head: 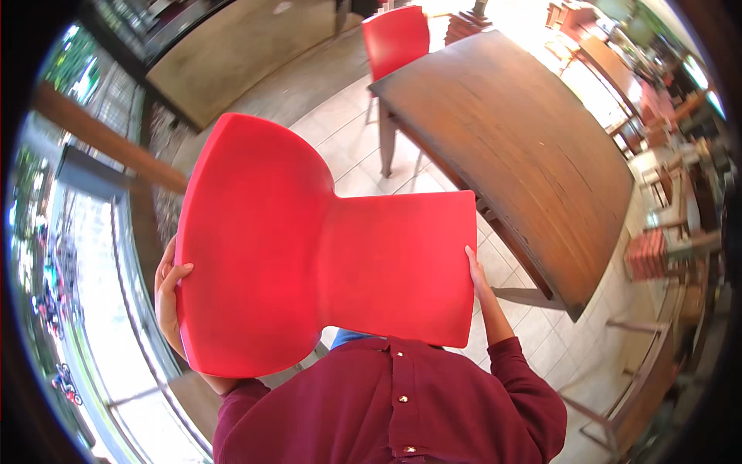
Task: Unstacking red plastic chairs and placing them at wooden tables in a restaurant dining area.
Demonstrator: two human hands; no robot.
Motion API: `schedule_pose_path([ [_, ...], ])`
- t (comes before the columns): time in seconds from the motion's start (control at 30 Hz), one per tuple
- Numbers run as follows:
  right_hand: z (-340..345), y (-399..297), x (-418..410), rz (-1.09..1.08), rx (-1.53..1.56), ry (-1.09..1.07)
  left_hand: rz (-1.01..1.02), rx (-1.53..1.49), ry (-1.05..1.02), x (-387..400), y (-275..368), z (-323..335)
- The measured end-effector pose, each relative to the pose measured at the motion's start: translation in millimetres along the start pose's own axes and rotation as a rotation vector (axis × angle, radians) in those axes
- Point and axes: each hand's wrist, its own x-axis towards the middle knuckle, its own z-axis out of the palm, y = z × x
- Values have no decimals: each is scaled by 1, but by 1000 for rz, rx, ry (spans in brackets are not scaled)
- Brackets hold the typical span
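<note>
A red moulded chair [324, 255] is held up in front of my body, its broad curved backrest to the left and its squarer seat to the right. My left hand [169, 287] grips the outer edge of the backrest, thumb over the rim. At the seat's far edge my right hand [475, 271] holds on, with most of its fingers hidden beneath. The chair's legs are out of sight under the seat. Just right of the chair stands a dark wooden table [522, 139].
Behind the table's far left corner is another red chair [397, 43]. Pale tiles [353, 153] cover the floor. Metal-framed windows [93, 243] run along the left, with a motorbike [68, 385] outside. A wooden chair [637, 377] and more furniture stand at right.
</note>
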Motion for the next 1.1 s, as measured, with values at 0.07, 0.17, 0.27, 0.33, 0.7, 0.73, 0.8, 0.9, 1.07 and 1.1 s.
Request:
schedule_pose_path([
  [0.07,13,-11,8,25,-90,-59,3,-17,135,-37,-15,-19],
  [0.17,30,-20,19,72,-262,-174,7,-12,286,-96,-31,-46],
  [0.27,40,-20,34,69,-266,-314,-16,26,450,-152,-47,-58],
  [0.33,48,-16,42,65,-415,-294,-32,19,493,-188,-54,-62],
  [0.7,50,2,28,26,-534,-441,49,-69,581,-319,-86,-37],
  [0.73,46,4,28,14,-545,-435,31,-59,594,-325,-86,-31],
  [0.8,39,6,29,6,-556,-431,12,-45,611,-336,-88,-21],
  [0.9,17,7,33,-23,-577,-412,-15,-40,643,-347,-99,-2],
  [1.07,-22,0,55,-150,-694,-327,32,-205,681,-350,-113,57],
  [1.1,-31,-4,60,-183,-736,-310,33,-212,680,-350,-121,63],
])
